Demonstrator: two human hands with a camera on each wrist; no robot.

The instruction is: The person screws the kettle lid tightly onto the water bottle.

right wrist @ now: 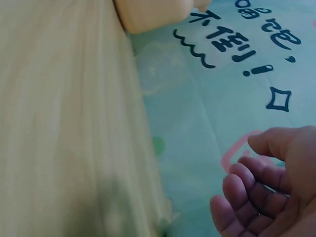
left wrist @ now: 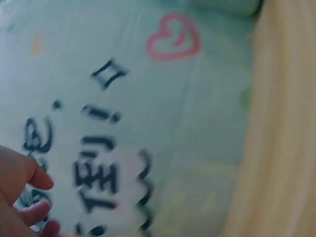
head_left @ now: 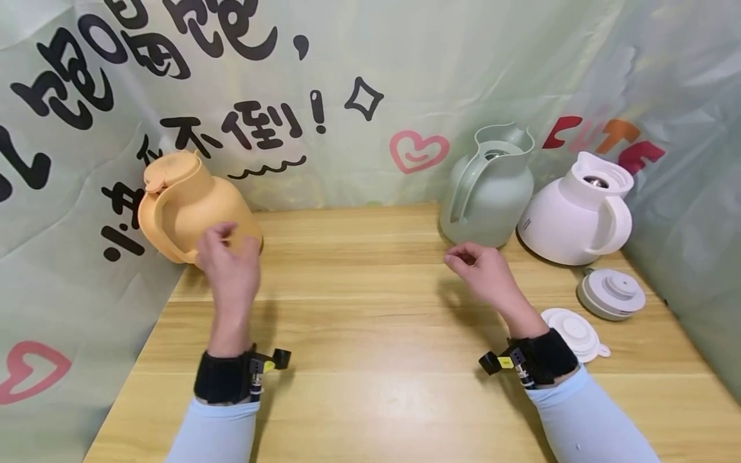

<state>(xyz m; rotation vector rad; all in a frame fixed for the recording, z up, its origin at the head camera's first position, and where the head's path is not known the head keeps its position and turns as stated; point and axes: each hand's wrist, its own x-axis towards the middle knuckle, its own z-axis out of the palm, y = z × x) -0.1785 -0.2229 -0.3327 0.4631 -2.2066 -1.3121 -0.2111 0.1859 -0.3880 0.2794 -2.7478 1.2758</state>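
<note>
My left hand is in front of the orange thermos jug at the back left, slightly blurred, its fingers loosely bent around nothing. Whether it touches the jug I cannot tell. An orange lid sits on that jug's mouth. My right hand hovers just in front of the green thermos jug, fingers relaxed and holding nothing; the right wrist view shows the palm side of its curved fingers. The green jug's mouth is uncovered. Beside it stands a white thermos jug, also without a lid.
A grey-white lid lies on the wooden table in front of the white jug. Nearer, a flat white lid is partly covered by my right wrist. A printed cloth borders the back and sides.
</note>
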